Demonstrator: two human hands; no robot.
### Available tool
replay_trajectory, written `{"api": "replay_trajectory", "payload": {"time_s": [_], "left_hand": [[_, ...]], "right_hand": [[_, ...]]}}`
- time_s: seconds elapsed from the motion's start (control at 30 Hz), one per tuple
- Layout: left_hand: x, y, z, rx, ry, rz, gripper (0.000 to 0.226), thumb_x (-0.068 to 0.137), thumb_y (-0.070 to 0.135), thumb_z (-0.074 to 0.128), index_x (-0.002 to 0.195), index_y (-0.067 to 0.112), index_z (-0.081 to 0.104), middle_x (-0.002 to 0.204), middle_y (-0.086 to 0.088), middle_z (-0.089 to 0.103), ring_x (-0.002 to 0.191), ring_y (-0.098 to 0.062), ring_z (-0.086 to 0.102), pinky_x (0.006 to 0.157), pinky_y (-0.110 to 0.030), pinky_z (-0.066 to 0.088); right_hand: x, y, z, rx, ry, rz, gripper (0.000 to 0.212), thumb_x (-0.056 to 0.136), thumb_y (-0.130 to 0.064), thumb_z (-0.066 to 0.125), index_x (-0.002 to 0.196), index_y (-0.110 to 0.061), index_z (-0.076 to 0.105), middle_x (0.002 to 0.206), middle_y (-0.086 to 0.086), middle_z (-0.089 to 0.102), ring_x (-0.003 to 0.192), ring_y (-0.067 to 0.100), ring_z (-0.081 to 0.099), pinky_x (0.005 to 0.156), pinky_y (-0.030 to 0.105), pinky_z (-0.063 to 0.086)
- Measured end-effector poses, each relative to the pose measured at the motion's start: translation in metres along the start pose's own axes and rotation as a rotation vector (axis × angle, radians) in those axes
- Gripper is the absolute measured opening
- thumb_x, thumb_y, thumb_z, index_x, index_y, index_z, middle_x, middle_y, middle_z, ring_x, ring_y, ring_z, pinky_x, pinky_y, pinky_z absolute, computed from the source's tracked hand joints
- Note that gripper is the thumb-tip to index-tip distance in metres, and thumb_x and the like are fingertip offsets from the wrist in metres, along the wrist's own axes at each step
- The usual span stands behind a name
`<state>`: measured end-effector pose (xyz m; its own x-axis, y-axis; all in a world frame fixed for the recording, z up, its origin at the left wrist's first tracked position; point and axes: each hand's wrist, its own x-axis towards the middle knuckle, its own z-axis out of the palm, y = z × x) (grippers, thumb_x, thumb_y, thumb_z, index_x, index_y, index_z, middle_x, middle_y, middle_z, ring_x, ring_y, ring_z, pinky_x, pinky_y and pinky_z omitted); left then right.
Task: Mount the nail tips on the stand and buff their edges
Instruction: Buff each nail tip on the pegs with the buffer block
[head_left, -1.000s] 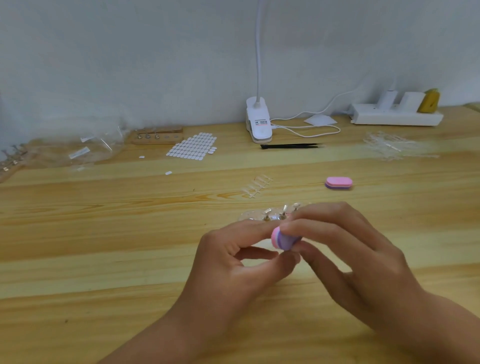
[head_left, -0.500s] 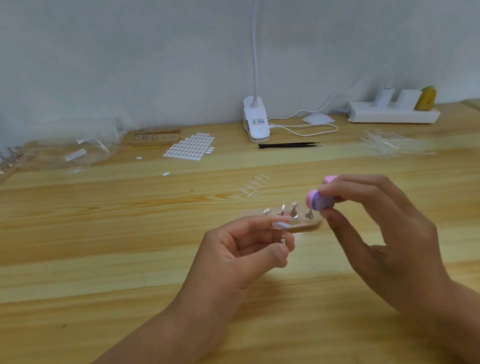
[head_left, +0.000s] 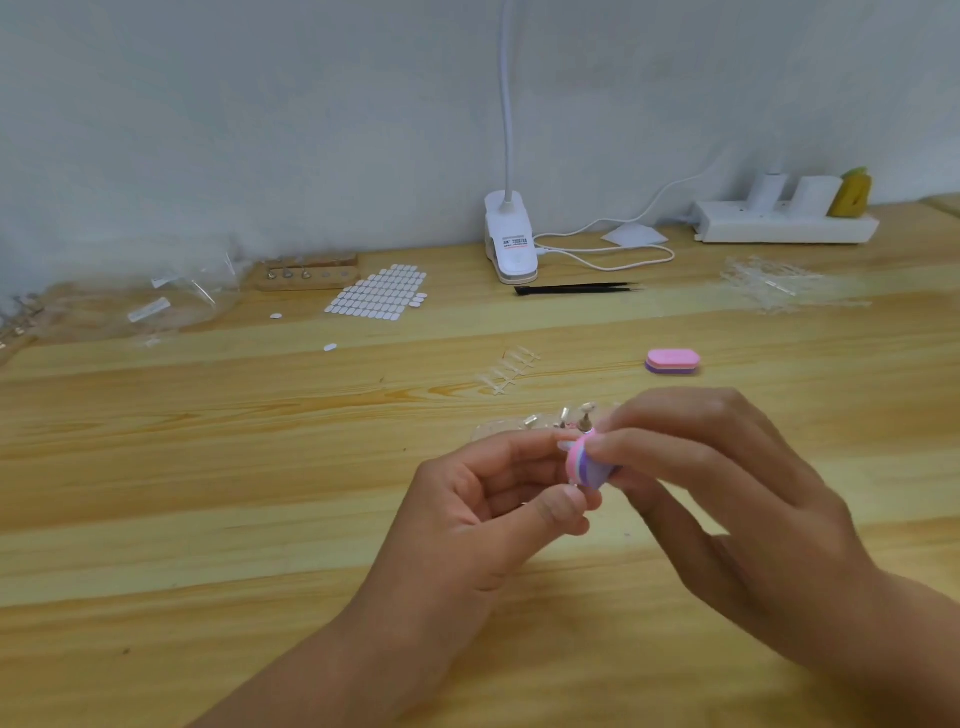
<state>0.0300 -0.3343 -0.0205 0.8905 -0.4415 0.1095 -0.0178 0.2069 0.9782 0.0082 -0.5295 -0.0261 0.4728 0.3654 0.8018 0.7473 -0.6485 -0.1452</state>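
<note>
Over the pale wooden table (head_left: 208, 467), my left hand (head_left: 483, 499) pinches one mounted nail tip (head_left: 566, 446), my right hand (head_left: 727, 493) grips the pink buffer (head_left: 587, 463) against its edge, the stand (head_left: 511, 430) sits just at twelve o'clock with more pegs (head_left: 587, 413), so buffing seems only partway.

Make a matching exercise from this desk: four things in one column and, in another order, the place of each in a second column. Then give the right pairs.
Things
1. black tweezers
2. white sticker sheet
3. power strip
4. spare buffer block

Places
A. far right, against the wall
B. just in front of the clip lamp
C. lying flat, beyond the right hand
D. to the right of the wooden stand at the back

Pairs: 1-B, 2-D, 3-A, 4-C
</note>
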Motion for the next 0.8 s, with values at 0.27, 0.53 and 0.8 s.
{"api": "replay_trajectory", "payload": {"time_s": [0.27, 0.53, 0.8], "left_hand": [[0.002, -0.004, -0.001, -0.034, 0.009, -0.013, 0.026, 0.078, 0.006, 0.067, 0.102, 0.013, 0.075, 0.091, -0.01, 0.075, 0.087, -0.019, 0.071, 0.075, -0.025, 0.055], [0.001, -0.001, 0.0, -0.063, 0.044, -0.048, 0.008, 0.079, 0.012, 0.077, 0.085, 0.008, 0.078, 0.085, -0.014, 0.073, 0.082, -0.019, 0.069, 0.074, -0.025, 0.056], [0.0, -0.004, -0.002, 0.169, 0.092, -0.008, 0.011, 0.085, 0.019, 0.072, 0.09, 0.011, 0.076, 0.091, -0.003, 0.076, 0.089, -0.019, 0.072, 0.084, -0.032, 0.057]], "right_hand": [[0.0, -0.002, 0.001, 0.014, 0.031, 0.035, 0.026, 0.093, 0.002, 0.061, 0.116, -0.01, 0.063, 0.114, 0.002, 0.062, 0.109, 0.016, 0.06, 0.095, 0.028, 0.045], [0.005, 0.006, -0.007, -0.062, 0.092, 0.087, 0.025, 0.094, 0.0, 0.06, 0.115, -0.014, 0.06, 0.109, -0.006, 0.063, 0.109, 0.015, 0.061, 0.097, 0.024, 0.046], [0.001, 0.0, 0.0, -0.017, 0.034, 0.055, 0.03, 0.09, 0.006, 0.063, 0.113, -0.012, 0.066, 0.107, 0.006, 0.066, 0.104, 0.019, 0.063, 0.095, 0.029, 0.048]]}}
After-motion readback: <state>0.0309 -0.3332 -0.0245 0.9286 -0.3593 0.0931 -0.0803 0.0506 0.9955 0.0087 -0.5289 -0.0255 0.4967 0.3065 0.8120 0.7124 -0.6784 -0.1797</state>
